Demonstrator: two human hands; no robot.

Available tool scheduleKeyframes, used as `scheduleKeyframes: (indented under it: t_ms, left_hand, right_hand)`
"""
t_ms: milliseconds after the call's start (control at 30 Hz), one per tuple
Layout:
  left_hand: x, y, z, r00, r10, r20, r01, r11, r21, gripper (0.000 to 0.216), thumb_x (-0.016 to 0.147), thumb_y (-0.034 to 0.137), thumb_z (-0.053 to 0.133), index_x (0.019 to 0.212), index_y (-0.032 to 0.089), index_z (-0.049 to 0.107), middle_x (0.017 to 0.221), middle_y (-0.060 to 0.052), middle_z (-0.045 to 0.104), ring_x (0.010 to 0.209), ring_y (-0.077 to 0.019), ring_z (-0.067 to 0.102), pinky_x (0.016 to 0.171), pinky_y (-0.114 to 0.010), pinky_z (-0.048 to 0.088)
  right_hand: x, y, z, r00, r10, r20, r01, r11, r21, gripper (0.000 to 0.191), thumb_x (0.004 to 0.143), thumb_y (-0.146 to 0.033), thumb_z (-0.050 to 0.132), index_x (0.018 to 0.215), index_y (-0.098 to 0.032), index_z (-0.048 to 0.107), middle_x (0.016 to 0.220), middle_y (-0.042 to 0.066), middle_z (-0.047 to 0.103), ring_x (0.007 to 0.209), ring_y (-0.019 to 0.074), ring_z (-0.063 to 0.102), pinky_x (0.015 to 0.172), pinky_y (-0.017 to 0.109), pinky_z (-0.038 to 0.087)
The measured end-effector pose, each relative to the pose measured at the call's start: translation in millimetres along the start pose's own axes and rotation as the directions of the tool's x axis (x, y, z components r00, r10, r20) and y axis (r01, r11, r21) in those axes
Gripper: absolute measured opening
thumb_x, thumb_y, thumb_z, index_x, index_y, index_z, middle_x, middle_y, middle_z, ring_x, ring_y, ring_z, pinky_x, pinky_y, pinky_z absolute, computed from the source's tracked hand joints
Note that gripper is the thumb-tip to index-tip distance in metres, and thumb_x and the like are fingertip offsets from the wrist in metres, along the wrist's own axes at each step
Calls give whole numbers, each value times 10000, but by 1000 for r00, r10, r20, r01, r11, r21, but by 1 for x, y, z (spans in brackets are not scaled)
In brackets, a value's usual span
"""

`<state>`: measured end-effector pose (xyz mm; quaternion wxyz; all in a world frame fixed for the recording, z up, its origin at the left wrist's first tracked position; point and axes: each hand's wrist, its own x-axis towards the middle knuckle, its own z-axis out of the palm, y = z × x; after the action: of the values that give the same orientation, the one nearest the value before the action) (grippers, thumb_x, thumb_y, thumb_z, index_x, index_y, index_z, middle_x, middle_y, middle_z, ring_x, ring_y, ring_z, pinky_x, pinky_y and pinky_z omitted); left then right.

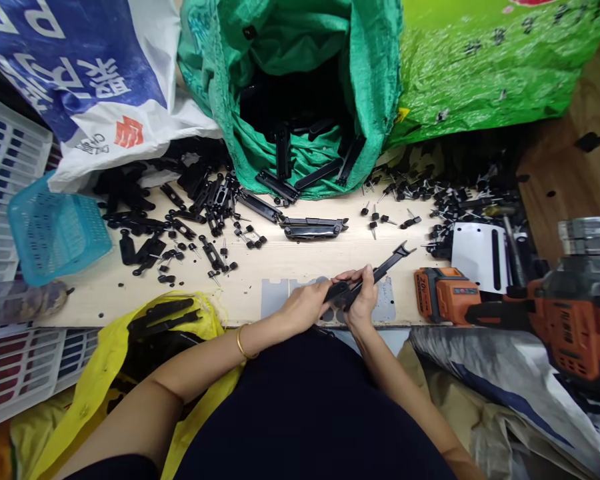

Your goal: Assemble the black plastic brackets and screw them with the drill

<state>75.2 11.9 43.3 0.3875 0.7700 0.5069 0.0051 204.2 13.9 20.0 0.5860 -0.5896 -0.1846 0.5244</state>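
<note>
Close to my body, at the table's front edge, my right hand (363, 300) is wrapped round a long black plastic bar (391, 262) with a forked end pointing up and right. My left hand (307, 303) is closed at the bar's lower end, by a black rounded part (337, 292); whether that part is joined to the bar I cannot tell. Grey flat plates (276, 298) lie on the table under my hands. Just beyond them rest black folded brackets (315, 228). Small black-headed screws (373, 223) are scattered to the right of these.
A green sack (380, 87) with black parts in it stands at the back. Black links (213, 253) are heaped left, beside a blue basket (60, 233). An orange cordless power tool (575, 313) and a battery (447, 293) sit right. A yellow bag (100, 360) hangs front left.
</note>
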Motion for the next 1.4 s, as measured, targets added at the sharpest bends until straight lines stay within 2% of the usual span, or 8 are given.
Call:
scheduleKeyframes:
  t_ms: [200, 333, 467, 667, 833, 1067, 1200, 1400]
  left_hand:
    - [45, -47, -21, 967, 256, 9, -244, 907, 344, 355, 825, 144, 569, 1175, 178, 522, 1095, -102, 575, 1039, -244, 541, 862, -347, 449]
    - [54, -53, -17, 946, 325, -11, -302, 891, 340, 351, 856, 112, 496, 1196, 194, 518, 1069, -94, 554, 1018, -221, 527, 858, -334, 423]
    - [43, -47, -19, 916, 395, -68, -363, 890, 276, 403, 839, 147, 530, 1237, 200, 499, 1105, -98, 548, 1048, -227, 508, 908, -353, 394]
    - [0, -92, -51, 903, 76, -423, 46, 961, 272, 388, 826, 22, 377, 1150, 137, 558, 1029, -117, 580, 963, -227, 518, 830, -364, 424]
    - [-9, -149, -68, 914, 67, -401, 103, 915, 389, 302, 835, 73, 424, 1055, 172, 606, 1082, -127, 591, 1023, -271, 509, 849, -412, 429]
    - [-11, -132, -61, 780, -48, -624, -7, 996, -85, 215, 875, 224, 491, 1037, 163, 619, 1016, -88, 633, 955, -194, 584, 891, -359, 463]
    - [-10, -103, -38, 753, -358, -552, -153, 720, -677, 295, 819, 358, 591, 1015, 139, 612, 866, -42, 652, 747, -130, 637, 750, -284, 530]
    - [2, -99, -15, 733, -477, -484, -236, 489, -840, 299, 732, 345, 677, 941, 139, 620, 791, -11, 639, 665, -115, 648, 690, -263, 546]
  right_hand:
    - [25, -33, -65, 859, 417, 297, -125, 733, -669, 396, 687, -557, 675, 606, -188, 557, 486, 15, 594, 385, 144, 532, 384, 263, 424]
    - [86, -53, -57, 951, -104, 291, 308, 392, -867, 257, 787, -441, 578, 770, -187, 604, 687, 64, 649, 602, 193, 596, 597, 326, 473]
    - [155, -45, -6, 902, -311, 301, 345, 100, -933, 232, 754, -305, 588, 934, -159, 576, 968, 159, 627, 853, 270, 599, 752, 414, 456]
    - [147, -58, 6, 925, -212, 316, 380, 545, -747, 214, 697, -288, 650, 842, -186, 531, 687, 26, 594, 660, 200, 610, 691, 399, 510]
    - [64, -48, -13, 906, -11, 423, 208, 882, -423, 297, 684, -354, 708, 879, -192, 554, 685, -9, 622, 580, 137, 600, 585, 306, 522]
    - [36, -17, -18, 842, -228, 489, 521, 580, -626, 205, 772, -369, 640, 906, -222, 588, 726, 0, 611, 614, 142, 578, 640, 298, 489]
    - [37, -17, -19, 699, -264, 664, 711, 354, -608, 171, 833, -354, 566, 937, -222, 597, 753, 32, 632, 653, 167, 594, 682, 314, 492]
    - [40, -4, -21, 697, -390, 602, 711, 260, -654, 234, 881, -393, 519, 957, -178, 571, 787, 54, 665, 652, 171, 618, 646, 313, 510]
